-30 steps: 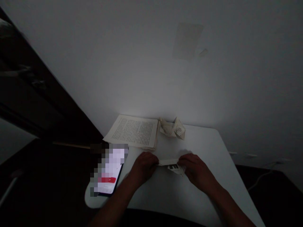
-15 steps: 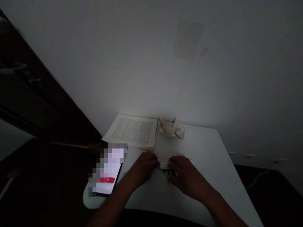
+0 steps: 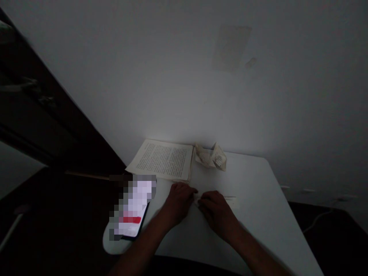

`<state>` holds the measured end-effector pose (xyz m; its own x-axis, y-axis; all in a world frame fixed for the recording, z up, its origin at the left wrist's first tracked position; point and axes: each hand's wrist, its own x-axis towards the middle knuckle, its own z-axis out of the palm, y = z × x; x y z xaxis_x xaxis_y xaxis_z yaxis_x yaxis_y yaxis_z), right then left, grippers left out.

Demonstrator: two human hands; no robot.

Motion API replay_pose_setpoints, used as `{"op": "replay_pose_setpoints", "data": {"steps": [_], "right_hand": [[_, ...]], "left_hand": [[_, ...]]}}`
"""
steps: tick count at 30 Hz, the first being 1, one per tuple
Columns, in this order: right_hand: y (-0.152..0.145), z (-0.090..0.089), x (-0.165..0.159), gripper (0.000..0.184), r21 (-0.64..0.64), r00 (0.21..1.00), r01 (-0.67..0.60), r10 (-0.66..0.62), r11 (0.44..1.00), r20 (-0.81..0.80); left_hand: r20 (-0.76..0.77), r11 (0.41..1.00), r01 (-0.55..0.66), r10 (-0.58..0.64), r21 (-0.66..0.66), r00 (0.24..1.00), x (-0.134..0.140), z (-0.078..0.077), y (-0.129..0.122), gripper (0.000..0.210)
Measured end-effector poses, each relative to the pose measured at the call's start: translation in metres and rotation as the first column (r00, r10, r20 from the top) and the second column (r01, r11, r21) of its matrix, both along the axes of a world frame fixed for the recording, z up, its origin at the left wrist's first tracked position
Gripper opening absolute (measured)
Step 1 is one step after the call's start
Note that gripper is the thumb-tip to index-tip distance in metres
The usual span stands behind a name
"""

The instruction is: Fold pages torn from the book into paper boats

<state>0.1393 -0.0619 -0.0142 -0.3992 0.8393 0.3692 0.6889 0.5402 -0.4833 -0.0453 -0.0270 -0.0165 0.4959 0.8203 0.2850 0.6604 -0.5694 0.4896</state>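
A small folded piece of paper [image 3: 231,201] lies low on the white table, partly covered by my hands. Its right end shows beyond my right hand [image 3: 215,209], whose fingers are closed on it near its left part. My left hand [image 3: 180,201] is at the paper's left end, fingers bent and pressed together there, close to the right fingertips. Most of the paper between the hands is hidden. Behind them stands a folded paper boat-like shape [image 3: 211,157], apart from both hands.
A stack of printed pages [image 3: 163,159] lies at the back left of the white table [image 3: 250,176]. A lit phone [image 3: 135,209], partly blurred out, rests by my left forearm. The wall [image 3: 172,76] rises right behind the table. A cable [image 3: 319,218] hangs at the right.
My right hand has shifted left along the paper, closer to my left hand. The paper's right end now shows, and the dark printed patch under the right fingers is hidden.
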Motion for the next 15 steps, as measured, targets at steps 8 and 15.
{"op": "replay_pose_setpoints", "data": {"steps": [8, 15], "right_hand": [[-0.0024, -0.0048, -0.0031, 0.014, 0.031, 0.999, 0.037, -0.037, 0.999, 0.014], [-0.0026, -0.0058, -0.0049, 0.021, 0.049, 0.997, 0.048, -0.051, 0.998, 0.063]], "left_hand": [[-0.012, 0.987, -0.162, 0.162, -0.009, 0.987, 0.0079, 0.0019, 0.0009, 0.014], [-0.071, 0.977, -0.195, 0.201, 0.086, 0.977, 0.0077, -0.0055, -0.0019, 0.011]]}}
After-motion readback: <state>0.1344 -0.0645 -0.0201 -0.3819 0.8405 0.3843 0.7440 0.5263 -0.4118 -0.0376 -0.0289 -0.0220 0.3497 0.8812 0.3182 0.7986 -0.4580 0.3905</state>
